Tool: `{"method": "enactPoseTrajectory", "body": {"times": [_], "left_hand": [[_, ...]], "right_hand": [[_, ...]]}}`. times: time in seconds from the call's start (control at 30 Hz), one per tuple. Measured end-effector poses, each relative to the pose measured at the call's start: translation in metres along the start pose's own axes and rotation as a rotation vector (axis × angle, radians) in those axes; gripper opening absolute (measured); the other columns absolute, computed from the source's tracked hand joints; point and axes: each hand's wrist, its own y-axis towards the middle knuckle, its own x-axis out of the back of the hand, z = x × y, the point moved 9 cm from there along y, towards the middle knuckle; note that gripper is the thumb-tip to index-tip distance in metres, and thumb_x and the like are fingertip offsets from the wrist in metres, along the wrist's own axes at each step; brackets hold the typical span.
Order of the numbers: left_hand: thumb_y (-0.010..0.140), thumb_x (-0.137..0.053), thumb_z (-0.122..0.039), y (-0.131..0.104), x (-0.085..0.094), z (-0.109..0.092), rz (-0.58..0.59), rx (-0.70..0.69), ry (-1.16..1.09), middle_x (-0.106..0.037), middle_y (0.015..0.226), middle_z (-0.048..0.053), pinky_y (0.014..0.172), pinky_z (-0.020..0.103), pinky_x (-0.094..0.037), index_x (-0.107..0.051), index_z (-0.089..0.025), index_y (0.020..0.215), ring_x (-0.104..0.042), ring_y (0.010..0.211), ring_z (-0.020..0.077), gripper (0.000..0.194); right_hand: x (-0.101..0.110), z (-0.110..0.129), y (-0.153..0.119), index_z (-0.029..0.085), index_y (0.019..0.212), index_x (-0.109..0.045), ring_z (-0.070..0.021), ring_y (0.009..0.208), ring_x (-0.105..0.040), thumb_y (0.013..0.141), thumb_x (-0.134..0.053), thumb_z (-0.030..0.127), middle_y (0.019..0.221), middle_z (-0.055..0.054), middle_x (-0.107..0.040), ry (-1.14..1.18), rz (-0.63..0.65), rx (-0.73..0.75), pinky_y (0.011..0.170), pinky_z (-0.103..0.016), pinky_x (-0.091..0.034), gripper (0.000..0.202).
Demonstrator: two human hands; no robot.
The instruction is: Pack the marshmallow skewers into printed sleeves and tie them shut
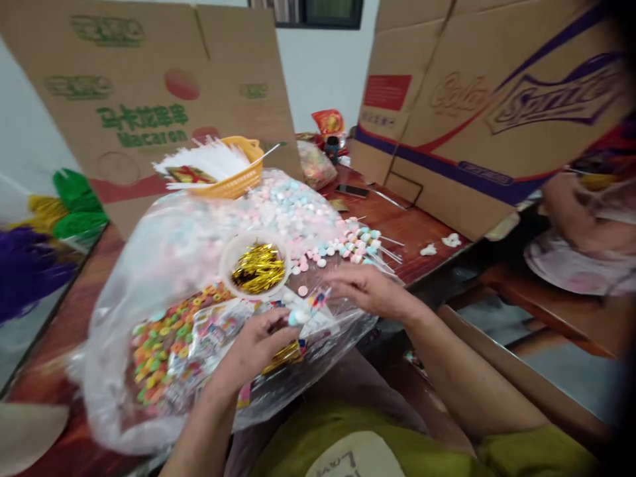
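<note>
From my remote view, the left hand [256, 346] is partly curled, its thumb and fingers closed round some white and pale-blue marshmallows [299, 317]. The right hand [370, 289] sits just beside it, fingers loosely extended and blurred near a small clear wrapper [318, 301] with coloured print; I can't tell whether they grip anything.

For writing, I look past the left hand to a cardboard box [144, 79], where green Chinese characters stand above "Macaron". Past the right hand, a second box [462, 126] carries slanted red and purple lettering that I can't read surely. Below both hands, a pale patch [355, 457] on the person's green clothing bears dark letters, only partly visible.

Just beyond the hands I see a round tub [224, 260] of gold ties [258, 267]. Left of the left hand, colourful rings [161, 348] lie next to printed clear packets [209, 334] in a big plastic bag [106, 391]. Farther beyond, pink, white and blue marshmallows are heaped; skewered ones [365, 245] lie just past the right hand. Behind the heap, a yellow basket [238, 182] holds white sticks [211, 158]. A dark phone [352, 191] lies on the table [422, 228] well beyond the right hand. The two boxes stand upright, blocking much of my view past the table; another person [571, 238] sits right of the right hand.
</note>
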Motion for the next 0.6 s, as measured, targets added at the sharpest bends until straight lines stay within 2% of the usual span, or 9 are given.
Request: {"method": "enactPoseTrajectory", "body": {"times": [0.07,0.17,0.23,0.3,0.37,0.43,0.5,0.53,0.6], "left_hand": [[0.074,-0.065,-0.037,0.001,-0.005,0.008,0.057,0.019,0.067,-0.063,0.074,0.0,0.066,0.027,-0.043,-0.07,-0.023,0.091,-0.054,0.07,0.017,0.022],[0.07,-0.068,-0.041,0.002,0.0,0.021,-0.012,0.081,0.075,-0.066,0.079,0.002,0.07,0.03,-0.047,-0.064,-0.022,0.108,-0.059,0.074,0.0194,0.042],[0.068,-0.068,-0.044,0.0,0.019,0.022,-0.211,0.082,0.037,-0.068,0.09,0.004,0.076,0.032,-0.049,-0.058,-0.02,0.116,-0.062,0.082,0.0207,0.054],[0.069,-0.067,-0.048,-0.008,0.042,0.021,-0.404,0.088,0.003,-0.068,0.099,0.005,0.082,0.033,-0.05,-0.055,-0.021,0.117,-0.063,0.09,0.0217,0.057],[0.069,-0.065,-0.052,-0.015,0.058,0.027,-0.501,0.159,0.015,-0.07,0.097,0.005,0.084,0.034,-0.051,-0.057,-0.021,0.113,-0.065,0.091,0.0225,0.055],[0.068,-0.062,-0.057,-0.022,0.068,0.036,-0.544,0.223,0.08,-0.071,0.091,0.004,0.083,0.037,-0.053,-0.06,-0.02,0.108,-0.066,0.088,0.0241,0.054],[0.065,-0.062,-0.06,-0.023,0.069,0.044,-0.52,0.216,0.183,-0.072,0.091,0.005,0.084,0.04,-0.053,-0.066,-0.02,0.101,-0.066,0.089,0.0266,0.054],[0.063,-0.063,-0.061,-0.022,0.065,0.049,-0.477,0.191,0.231,-0.072,0.093,0.005,0.085,0.04,-0.053,-0.068,-0.02,0.096,-0.066,0.092,0.0281,0.053],[0.061,-0.062,-0.062,-0.02,0.053,0.059,-0.385,0.142,0.295,-0.072,0.097,0.005,0.087,0.04,-0.052,-0.072,-0.022,0.088,-0.064,0.097,0.03,0.05]], "right_hand": [[-0.016,0.003,-0.018,0.018,0.09,-0.066,-0.0142,0.074,-0.06,0.087,-0.046,0.024,0.081,-0.005,-0.067,-0.012,0.186,0.008,0.067,-0.025,-0.046,0.021],[-0.018,-0.008,-0.036,0.018,0.082,-0.065,-0.0125,0.066,-0.057,0.087,-0.044,0.02,0.073,-0.002,-0.065,-0.087,0.221,-0.044,0.061,-0.023,-0.044,0.022],[0.006,-0.023,-0.037,0.017,0.08,-0.064,-0.0121,0.062,-0.055,0.087,-0.043,0.022,0.068,-0.001,-0.062,-0.185,0.099,-0.091,0.058,-0.023,-0.042,0.023],[0.058,-0.05,-0.033,0.017,0.085,-0.062,-0.0129,0.066,-0.056,0.09,-0.039,0.027,0.072,-0.002,-0.062,-0.352,-0.136,-0.256,0.061,-0.023,-0.043,0.026],[0.121,-0.085,-0.037,0.017,0.096,-0.059,-0.0152,0.077,-0.059,0.093,-0.032,0.032,0.084,-0.006,-0.064,-0.581,-0.389,-0.549,0.071,-0.026,-0.044,0.031],[0.16,-0.113,-0.037,0.014,0.108,-0.056,-0.0214,0.089,-0.06,0.093,-0.033,0.031,0.097,-0.014,-0.063,-0.694,-0.469,-0.73,0.079,-0.034,-0.043,0.032],[0.172,-0.136,-0.039,0.009,0.118,-0.05,-0.0293,0.099,-0.057,0.089,-0.04,0.03,0.113,-0.024,-0.057,-0.746,-0.454,-0.836,0.082,-0.043,-0.041,0.037],[0.169,-0.143,-0.041,0.007,0.123,-0.046,-0.033,0.104,-0.055,0.088,-0.042,0.03,0.122,-0.028,-0.05,-0.77,-0.441,-0.868,0.084,-0.048,-0.04,0.043],[0.143,-0.147,-0.05,0.005,0.131,-0.036,-0.0363,0.113,-0.048,0.087,-0.04,0.03,0.136,-0.03,-0.035,-0.814,-0.402,-0.876,0.087,-0.052,-0.037,0.05]]}}
